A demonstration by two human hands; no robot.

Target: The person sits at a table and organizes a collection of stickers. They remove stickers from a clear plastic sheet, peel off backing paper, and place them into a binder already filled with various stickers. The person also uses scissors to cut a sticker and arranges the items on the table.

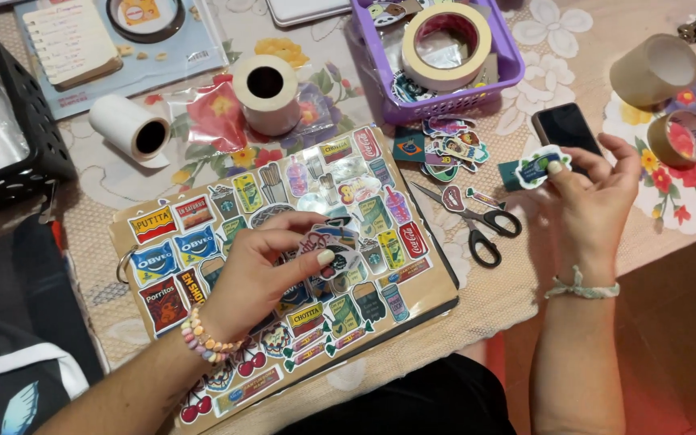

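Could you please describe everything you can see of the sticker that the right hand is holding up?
The sticker is a small die-cut piece with a white border around a blue and green design too small to make out. It looks like glossy paper or vinyl. The right hand pinches it at its right edge between thumb and fingers, lifted above the tablecloth, its face turned toward the camera. It sits just left of a dark phone and to the right of the scissors. Nothing else touches it.
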